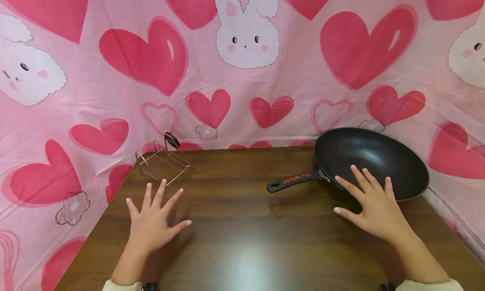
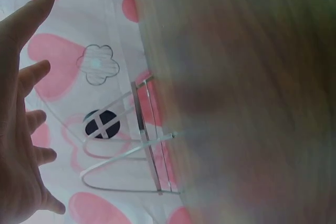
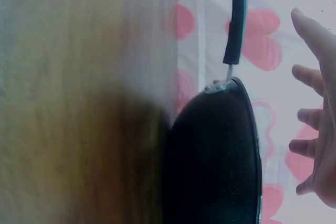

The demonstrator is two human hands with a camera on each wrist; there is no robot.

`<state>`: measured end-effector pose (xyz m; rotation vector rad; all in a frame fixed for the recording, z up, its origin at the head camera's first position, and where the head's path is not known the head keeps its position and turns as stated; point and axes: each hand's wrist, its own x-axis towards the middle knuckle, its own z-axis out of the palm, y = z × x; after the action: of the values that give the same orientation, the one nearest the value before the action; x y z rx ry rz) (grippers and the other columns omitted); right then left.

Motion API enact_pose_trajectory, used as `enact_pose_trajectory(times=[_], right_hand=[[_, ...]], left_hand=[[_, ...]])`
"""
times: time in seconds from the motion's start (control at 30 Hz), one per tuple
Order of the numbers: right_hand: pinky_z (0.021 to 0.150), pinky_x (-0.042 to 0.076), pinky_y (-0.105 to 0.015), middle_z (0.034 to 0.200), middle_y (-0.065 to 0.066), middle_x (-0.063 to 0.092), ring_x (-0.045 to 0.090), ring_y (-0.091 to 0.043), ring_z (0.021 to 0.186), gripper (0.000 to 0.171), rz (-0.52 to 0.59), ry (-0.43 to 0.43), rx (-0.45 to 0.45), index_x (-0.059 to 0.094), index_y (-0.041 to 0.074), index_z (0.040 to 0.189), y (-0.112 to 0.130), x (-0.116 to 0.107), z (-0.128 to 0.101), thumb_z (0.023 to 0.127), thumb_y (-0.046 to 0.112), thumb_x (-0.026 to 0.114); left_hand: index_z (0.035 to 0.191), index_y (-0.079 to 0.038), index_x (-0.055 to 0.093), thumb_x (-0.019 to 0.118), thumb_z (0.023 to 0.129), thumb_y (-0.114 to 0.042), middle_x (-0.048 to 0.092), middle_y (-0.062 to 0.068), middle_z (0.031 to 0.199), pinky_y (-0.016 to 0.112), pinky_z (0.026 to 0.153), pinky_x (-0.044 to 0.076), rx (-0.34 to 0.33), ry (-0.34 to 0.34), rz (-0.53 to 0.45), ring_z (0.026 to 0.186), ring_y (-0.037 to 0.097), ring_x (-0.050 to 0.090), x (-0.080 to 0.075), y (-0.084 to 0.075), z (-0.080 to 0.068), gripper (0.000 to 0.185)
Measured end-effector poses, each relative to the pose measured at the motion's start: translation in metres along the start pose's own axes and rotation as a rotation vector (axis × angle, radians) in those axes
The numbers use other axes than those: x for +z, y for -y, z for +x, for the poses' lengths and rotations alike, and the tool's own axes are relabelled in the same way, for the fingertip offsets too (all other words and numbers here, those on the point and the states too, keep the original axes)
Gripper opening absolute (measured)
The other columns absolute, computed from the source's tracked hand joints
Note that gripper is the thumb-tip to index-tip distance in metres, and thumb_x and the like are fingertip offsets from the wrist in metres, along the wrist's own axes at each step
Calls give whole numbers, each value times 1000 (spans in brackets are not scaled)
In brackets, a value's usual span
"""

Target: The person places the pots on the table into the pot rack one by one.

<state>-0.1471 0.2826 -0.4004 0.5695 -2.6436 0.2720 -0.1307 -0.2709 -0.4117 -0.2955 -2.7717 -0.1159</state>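
A black frying pan (image 1: 363, 152) with a long black handle (image 1: 295, 181) stands at the back right, its handle pointing left. My right hand (image 1: 375, 206) is spread in front of the pan, fingers apart and holding nothing; in the head view its fingertips overlap the pan's near side. At the back left stands a metal wire rack (image 1: 166, 158) with a round dark piece (image 1: 172, 140) at its rear. Nearest to the rack is my left hand (image 1: 151, 228), also spread wide and gripping nothing. The left wrist view shows the rack (image 2: 149, 150) beyond those fingers.
Both things stand on a brown wooden table (image 1: 235, 223). Pink cloth (image 1: 242, 84) printed with hearts and rabbits hangs behind the table and along its left and right sides.
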Motion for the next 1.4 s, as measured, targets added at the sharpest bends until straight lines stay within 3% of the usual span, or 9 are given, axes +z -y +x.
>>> enact_pose_trajectory(times=[0.13, 0.3, 0.57, 0.73, 0.9, 1.07, 1.23, 1.4], right_hand=[[109, 1, -70, 156, -16, 29, 31, -47, 135, 86, 46, -58, -31, 44, 30, 147, 4, 6, 2, 73, 53, 80], [110, 14, -67, 142, -18, 47, 43, -44, 126, 78, 97, -138, -70, 55, 15, 137, 14, 13, 5, 72, 49, 80], [95, 35, -61, 128, -15, 58, 52, -38, 114, 67, 172, -169, -76, 61, 7, 128, 28, 25, 8, 73, 39, 83], [84, 41, -57, 125, -14, 60, 54, -36, 111, 67, 217, -168, -46, 61, 8, 128, 33, 32, 8, 70, 30, 86], [88, 40, -60, 124, -15, 60, 54, -37, 114, 60, 271, -164, -21, 62, 5, 121, 38, 36, 10, 70, 26, 87], [92, 40, -60, 122, -18, 59, 52, -39, 116, 49, 349, -130, 64, 63, 1, 112, 45, 41, 11, 75, 24, 85], [86, 48, -55, 116, -15, 61, 58, -36, 105, 46, 450, -63, 190, 60, 2, 116, 50, 42, 14, 83, 27, 80], [78, 55, -39, 116, -17, 63, 64, -30, 99, 43, 668, 70, 360, 58, 5, 122, 52, 43, 18, 90, 31, 72]], left_hand=[[146, -35, 43, 71, 72, -69, 15, 11, 162, 77, 97, -15, 18, -5, -24, 145, 45, 7, 2, -5, 4, 86], [146, -36, 43, 74, 68, -68, 24, 13, 158, 81, 98, -2, 63, -54, -45, 143, 44, 16, 5, -12, 12, 90], [144, -33, 46, 76, 67, -67, 33, 15, 153, 80, 99, 12, 127, -84, -74, 140, 43, 24, 9, -28, 24, 90], [145, -34, 46, 78, 67, -65, 34, 15, 152, 79, 100, 14, 153, -89, -97, 139, 43, 26, 14, -36, 31, 90], [145, -33, 46, 77, 68, -64, 40, 17, 146, 78, 99, 19, 154, -73, -145, 136, 45, 31, 20, -47, 36, 88], [144, -30, 47, 77, 70, -62, 46, 18, 139, 76, 97, 26, 174, -49, -232, 131, 42, 40, 25, -63, 40, 86], [142, -28, 51, 81, 71, -56, 50, 16, 135, 68, 96, 35, 222, -37, -361, 125, 36, 47, 29, -81, 47, 82], [136, -25, 58, 82, 73, -49, 53, 11, 132, 61, 96, 38, 245, 11, -500, 123, 30, 48, 31, -98, 55, 71]])
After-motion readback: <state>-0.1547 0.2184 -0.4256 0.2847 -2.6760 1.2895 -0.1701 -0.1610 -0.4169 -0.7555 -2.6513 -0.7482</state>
